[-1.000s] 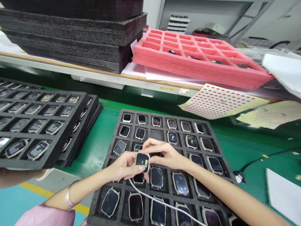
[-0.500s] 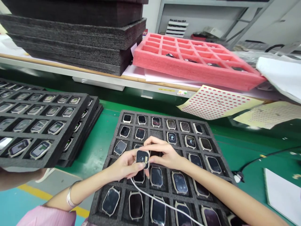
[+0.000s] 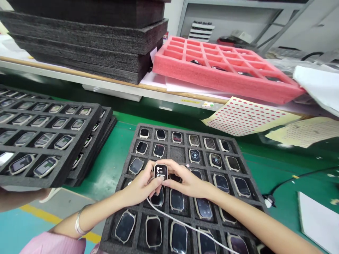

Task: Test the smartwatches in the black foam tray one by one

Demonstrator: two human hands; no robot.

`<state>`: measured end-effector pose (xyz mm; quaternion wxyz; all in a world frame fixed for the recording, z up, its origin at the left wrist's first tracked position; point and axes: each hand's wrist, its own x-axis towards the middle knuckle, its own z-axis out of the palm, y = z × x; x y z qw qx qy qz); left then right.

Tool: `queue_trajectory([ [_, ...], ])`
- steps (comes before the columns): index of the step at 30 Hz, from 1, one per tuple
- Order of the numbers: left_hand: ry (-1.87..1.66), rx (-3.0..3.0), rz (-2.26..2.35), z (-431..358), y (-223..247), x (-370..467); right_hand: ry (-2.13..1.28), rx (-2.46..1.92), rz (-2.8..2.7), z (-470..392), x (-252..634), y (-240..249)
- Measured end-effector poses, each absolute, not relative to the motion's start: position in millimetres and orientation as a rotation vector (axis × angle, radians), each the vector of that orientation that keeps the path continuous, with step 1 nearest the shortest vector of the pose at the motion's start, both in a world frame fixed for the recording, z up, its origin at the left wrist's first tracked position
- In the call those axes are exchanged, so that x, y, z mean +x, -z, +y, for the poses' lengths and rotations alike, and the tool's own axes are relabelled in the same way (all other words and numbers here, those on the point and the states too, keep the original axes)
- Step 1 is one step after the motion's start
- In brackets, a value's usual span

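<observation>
Between my two hands a smartwatch case [image 3: 160, 170] without a strap is held face up, its lit screen showing a white list of icons and text. My left hand [image 3: 148, 183] grips its left side, thumb at the lower part of the screen. My right hand [image 3: 182, 179] closes on the right side, fingers along the top edge and thumb at the lower right corner. A white cable [image 3: 182, 226] runs out from beneath my left hand to the lower right. Under both hands lies a black foam tray [image 3: 177, 153] holding several watches. A small pink-and-white spot shows by my right knuckles.
More black foam trays of watches [image 3: 87, 135] are stacked at left, a person's arm [image 3: 23, 199] below them. On the shelf stand stacked black foam [image 3: 87, 46] and a pink foam tray [image 3: 227, 81]. Sticker sheets [image 3: 246, 116] hang from its edge. White paper [image 3: 317, 218] lies right.
The watch screen has gone from a dark face with a small yellowish patch to a lit list. My right fingers have shifted down around the watch's top and right side.
</observation>
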<state>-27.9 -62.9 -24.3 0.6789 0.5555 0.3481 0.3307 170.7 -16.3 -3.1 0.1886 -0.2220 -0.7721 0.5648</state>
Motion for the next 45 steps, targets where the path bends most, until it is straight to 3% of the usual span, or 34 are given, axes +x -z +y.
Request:
queue_trajectory([
  [10,-0.74,1.19,0.71,-65.7,25.9,-29.3,-1.636,-0.61,-1.976,-24.0,169.0,3.3],
  [15,-0.749,1.086,0.51,-65.6,29.8,-29.5,-1.96,-0.408,-1.649,-22.5,167.3,8.8],
  [23,-0.66,1.105,0.359,-66.6,30.6,-31.0,-2.227,-0.446,-1.283,-22.3,161.0,14.5],
  [45,-0.685,1.142,0.584,-69.7,24.1,-31.8,-2.268,-0.344,-1.453,-11.5,169.6,10.4],
])
